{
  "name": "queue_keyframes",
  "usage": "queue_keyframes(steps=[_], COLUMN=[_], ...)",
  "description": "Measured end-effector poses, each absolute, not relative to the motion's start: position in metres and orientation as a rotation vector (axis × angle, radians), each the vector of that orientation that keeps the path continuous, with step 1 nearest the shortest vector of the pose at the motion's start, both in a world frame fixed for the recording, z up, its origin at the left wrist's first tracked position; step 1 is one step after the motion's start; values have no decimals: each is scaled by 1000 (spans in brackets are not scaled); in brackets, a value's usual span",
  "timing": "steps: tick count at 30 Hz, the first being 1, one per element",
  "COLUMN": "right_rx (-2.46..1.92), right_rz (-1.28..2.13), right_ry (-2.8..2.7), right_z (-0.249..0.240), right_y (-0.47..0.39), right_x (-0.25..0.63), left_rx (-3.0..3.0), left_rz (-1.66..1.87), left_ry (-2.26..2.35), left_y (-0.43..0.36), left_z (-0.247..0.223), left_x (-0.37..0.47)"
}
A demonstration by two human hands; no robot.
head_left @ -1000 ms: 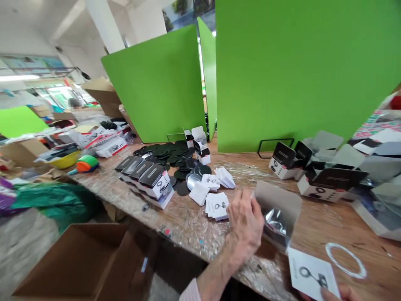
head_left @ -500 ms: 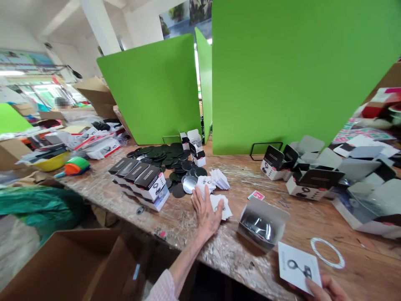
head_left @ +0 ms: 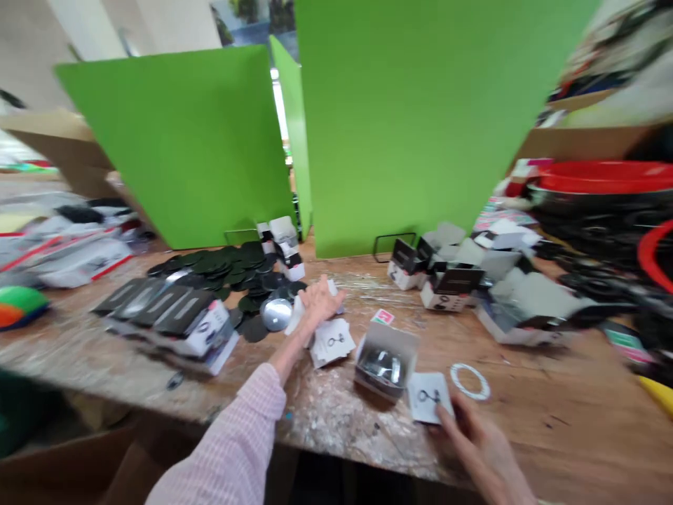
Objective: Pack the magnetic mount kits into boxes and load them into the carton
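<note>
My left hand [head_left: 320, 301] reaches over white printed leaflets near the middle of the table; its fingers are bent over them, and what they grip is hidden. Just in front of that hand lies a fanned pile of leaflets [head_left: 332, 341]. My right hand [head_left: 473, 428] pinches a white printed card [head_left: 428, 398] by its right edge. Left of the card stands an open box [head_left: 386, 361] with a dark, shiny item inside. A white ring [head_left: 470, 381] lies right of the card.
Black discs [head_left: 231, 270] are heaped at the left, behind a row of closed boxes [head_left: 173, 315]. Several open boxes [head_left: 452, 277] stand back right. Green partitions [head_left: 420, 126] rise behind the table [head_left: 568, 428]. A red-rimmed container [head_left: 604, 177] is far right.
The view has turned right. My left hand has moved from the front leaflet pile to the leaflets behind it. My right hand has brought the card nearer the open box.
</note>
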State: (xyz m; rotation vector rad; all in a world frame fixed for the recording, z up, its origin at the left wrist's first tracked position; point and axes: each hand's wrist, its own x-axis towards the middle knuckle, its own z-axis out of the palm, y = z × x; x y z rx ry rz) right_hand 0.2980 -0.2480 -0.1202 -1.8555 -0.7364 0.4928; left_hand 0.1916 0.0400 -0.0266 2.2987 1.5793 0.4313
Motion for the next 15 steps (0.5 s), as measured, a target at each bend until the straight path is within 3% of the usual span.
queue_keyframes(steps=[3,6,10,15], right_rx=[-1945,-1963,-1646,-899], right_rz=[58,-22,225,629], right_ry=[-872,-834,-728,-550], right_z=[-99,-76,-32,13], right_y=[-244,-238,-206,-161], right_x=[305,324,346,354], left_rx=[2278,2241,1805,1710], left_rz=[447,554,744,513], left_ry=[1450,1331,1029,629], left_y=[51,66,51,-37], left_z=[-13,6,50,81], left_x=[200,200,211,250])
